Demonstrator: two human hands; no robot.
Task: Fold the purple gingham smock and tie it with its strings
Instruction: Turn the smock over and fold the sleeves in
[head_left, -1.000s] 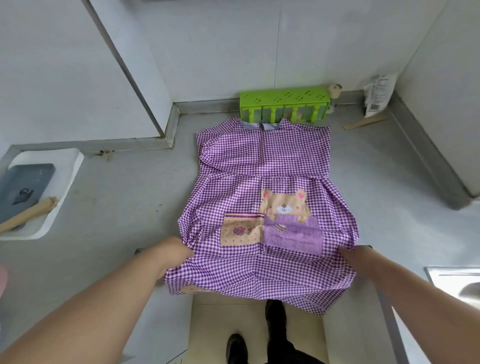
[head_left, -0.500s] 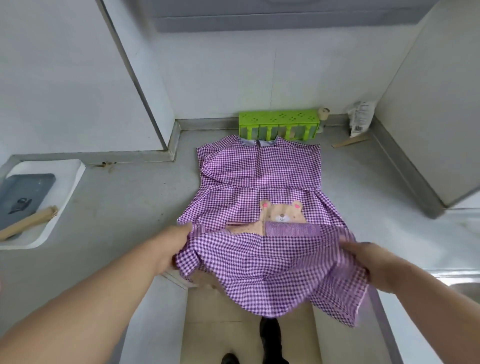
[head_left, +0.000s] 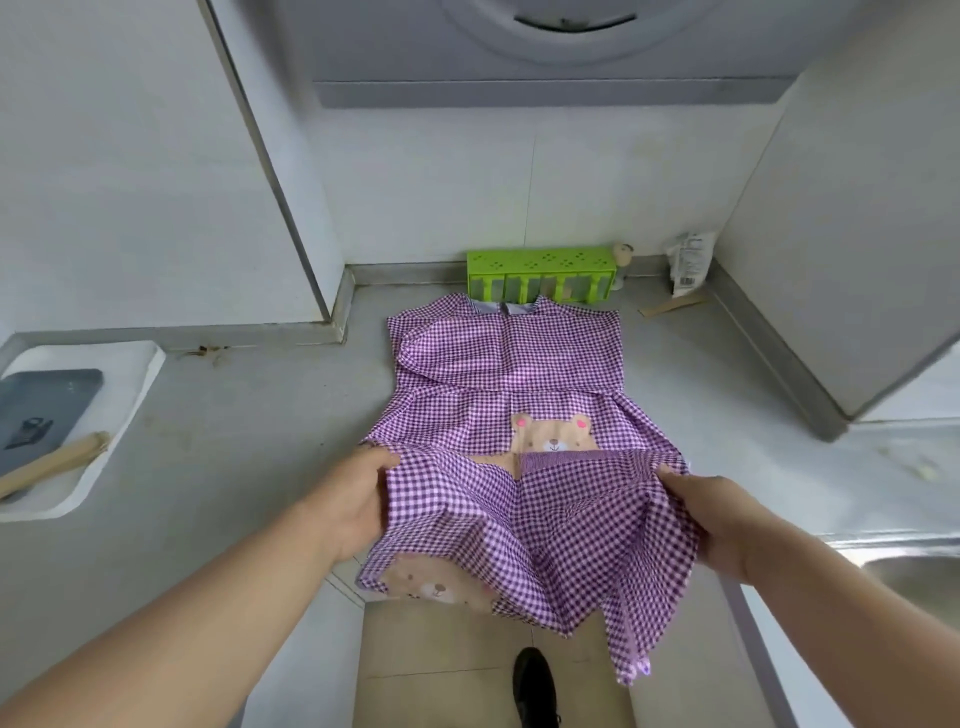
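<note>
- Lifted farther since earlier: hem of purple gingham cotton smock (head_left: 506, 364) on grey counter (head_left: 234, 415).
- Gripped at skirt sides by left hand (head_left: 353, 499) and right hand (head_left: 711, 514).
- First fold underway; next, carrying hem toward collar.

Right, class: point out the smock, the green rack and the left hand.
smock (head_left: 498, 364): head view, flat chest panel.
green rack (head_left: 540, 259): head view, perforated top face.
left hand (head_left: 353, 499): head view, back of the hand.

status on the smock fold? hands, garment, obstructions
Left hand and right hand each grip the smock hem, lifted. Top half flat on counter. Green rack behind collar, nothing blocking.
</note>
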